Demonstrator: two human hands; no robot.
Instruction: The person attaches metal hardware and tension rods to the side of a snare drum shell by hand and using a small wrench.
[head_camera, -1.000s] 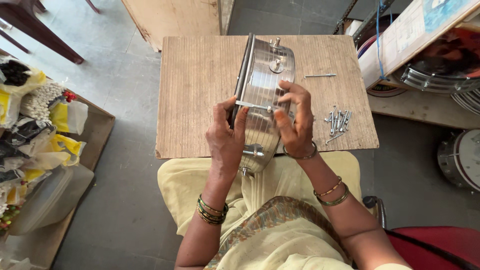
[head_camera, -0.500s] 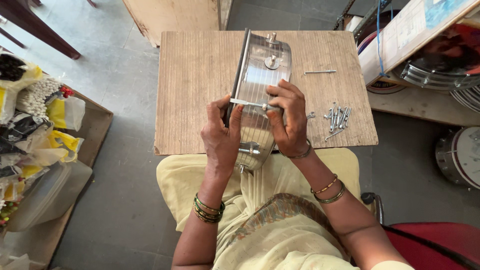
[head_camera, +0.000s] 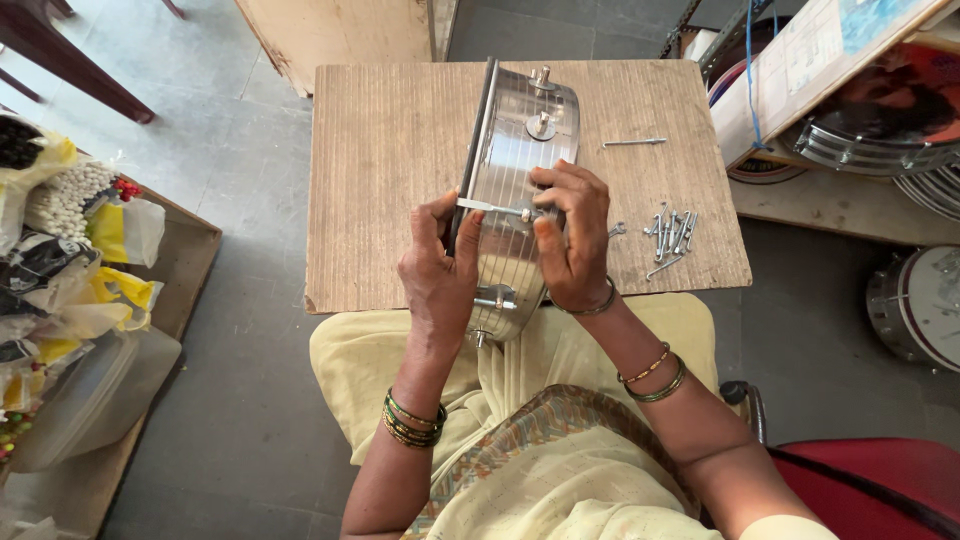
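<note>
While the left hand (head_camera: 437, 272) grips the drum shell (head_camera: 520, 200) standing on edge mid-board (head_camera: 390, 180), the right hand (head_camera: 570, 240) pinches a tension rod (head_camera: 495, 208) at its lug; several lugs appear fitted, spare rods (head_camera: 672, 232) lie right of the shell.

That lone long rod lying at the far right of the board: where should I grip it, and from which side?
Pinch the long rod at mid-shaft from straight above. It lies flat and crosswise on the wooden board, apart from the screw pile, so fingers can close across its thin width, probably easiest with the right hand.
</note>
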